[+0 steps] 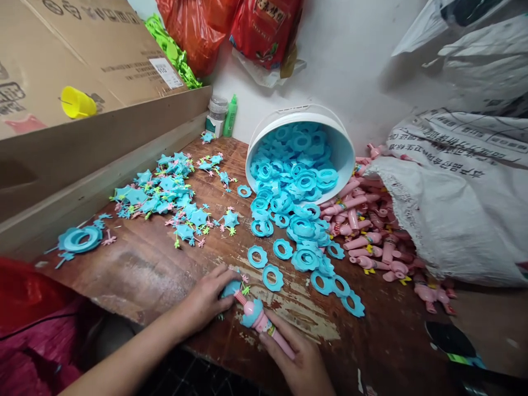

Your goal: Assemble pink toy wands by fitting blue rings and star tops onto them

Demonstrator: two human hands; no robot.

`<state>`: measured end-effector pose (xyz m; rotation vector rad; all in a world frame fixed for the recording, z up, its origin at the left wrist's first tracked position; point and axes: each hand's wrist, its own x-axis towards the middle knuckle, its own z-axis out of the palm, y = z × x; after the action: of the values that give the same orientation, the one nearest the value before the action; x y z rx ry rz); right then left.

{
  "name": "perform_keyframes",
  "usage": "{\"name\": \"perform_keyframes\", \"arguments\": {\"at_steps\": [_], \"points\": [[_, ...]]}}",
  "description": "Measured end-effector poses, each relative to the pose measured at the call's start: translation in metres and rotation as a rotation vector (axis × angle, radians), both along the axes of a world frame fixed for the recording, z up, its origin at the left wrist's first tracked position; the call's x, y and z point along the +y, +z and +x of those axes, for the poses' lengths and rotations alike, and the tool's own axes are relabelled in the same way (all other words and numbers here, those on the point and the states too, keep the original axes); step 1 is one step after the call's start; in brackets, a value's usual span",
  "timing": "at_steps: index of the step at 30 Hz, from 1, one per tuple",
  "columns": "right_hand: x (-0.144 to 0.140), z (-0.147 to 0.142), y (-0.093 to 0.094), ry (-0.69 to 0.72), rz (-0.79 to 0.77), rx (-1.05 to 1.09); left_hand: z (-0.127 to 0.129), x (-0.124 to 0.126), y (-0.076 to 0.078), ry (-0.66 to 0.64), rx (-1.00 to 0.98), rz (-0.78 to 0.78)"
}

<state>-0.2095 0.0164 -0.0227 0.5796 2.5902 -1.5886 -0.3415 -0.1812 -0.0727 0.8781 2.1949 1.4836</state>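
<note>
My left hand (206, 297) lies near the table's front edge, its fingers closed on a blue star-shaped plastic piece (231, 288) with small pink and green hand-shaped tips. My right hand (299, 355) grips a pink plastic toy stick (282, 344), tilted with its red-and-white striped end towards the blue piece. Around the stick's upper part sits a scalloped blue ring (252, 313). The striped end is right beside the blue piece; whether they touch I cannot tell. Just beyond my hands lie loose blue scalloped rings (273, 278).
A white bucket (350, 148) on its side spills blue rings. Right of it, pink toy sticks (367, 242) pour from a white woven sack (462, 209). Blue star pieces (165, 190) are heaped at left, near stacked rings (80, 240). A cardboard box (103, 49) borders the table's left.
</note>
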Motion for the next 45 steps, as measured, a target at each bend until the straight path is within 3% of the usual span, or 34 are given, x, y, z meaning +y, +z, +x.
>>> {"name": "perform_keyframes", "arguments": {"at_steps": [6, 8, 11, 15, 19, 21, 23, 26, 28, 30, 32, 34, 37, 39, 41, 45], "points": [[-0.005, 0.000, -0.004, -0.061, -0.244, -0.068, -0.002, 0.000, -0.001, -0.019, 0.000, -0.009], [-0.005, 0.001, -0.005, -0.046, -0.232, -0.066, -0.003, -0.001, -0.001, -0.027, 0.001, 0.002], [0.001, -0.001, 0.004, 0.057, -0.051, -0.088, -0.002, -0.002, -0.001, -0.048, -0.013, 0.019], [0.008, -0.018, 0.035, 0.280, 0.309, -0.169, -0.002, -0.003, -0.001, -0.063, 0.005, 0.036], [-0.009, -0.050, 0.068, 0.557, 0.716, -0.296, -0.003, -0.003, 0.000, -0.080, -0.009, 0.035], [-0.024, -0.066, 0.080, 0.602, 0.868, -0.376, -0.003, -0.002, 0.001, -0.087, -0.021, 0.031], [-0.033, -0.075, 0.088, 0.578, 0.899, -0.469, -0.003, -0.003, 0.001, -0.080, -0.024, 0.038], [-0.026, -0.070, 0.085, 0.472, 0.612, -0.467, -0.001, -0.005, 0.002, -0.057, -0.032, 0.063], [-0.006, -0.057, 0.072, 0.406, 0.363, -0.331, -0.004, -0.006, 0.004, -0.013, -0.018, 0.065], [0.026, -0.042, 0.053, 0.325, 0.300, -0.151, -0.011, -0.003, 0.010, 0.085, 0.055, 0.046], [0.071, -0.036, 0.038, 0.165, 0.457, 0.014, -0.024, 0.008, 0.020, 0.198, 0.185, -0.003], [0.129, -0.041, 0.031, -0.069, 0.705, 0.092, -0.038, 0.027, 0.032, 0.224, 0.306, -0.094], [0.219, -0.062, 0.033, -0.329, 0.902, 0.044, -0.055, 0.068, 0.049, 0.021, 0.349, -0.366], [0.264, -0.077, 0.034, -0.363, 0.987, -0.022, -0.062, 0.092, 0.056, -0.106, 0.320, -0.523], [0.289, -0.086, 0.031, -0.323, 1.044, -0.073, -0.066, 0.108, 0.059, -0.135, 0.301, -0.586], [0.297, -0.087, 0.020, -0.220, 1.098, -0.103, -0.061, 0.116, 0.059, -0.137, 0.270, -0.628]]}}
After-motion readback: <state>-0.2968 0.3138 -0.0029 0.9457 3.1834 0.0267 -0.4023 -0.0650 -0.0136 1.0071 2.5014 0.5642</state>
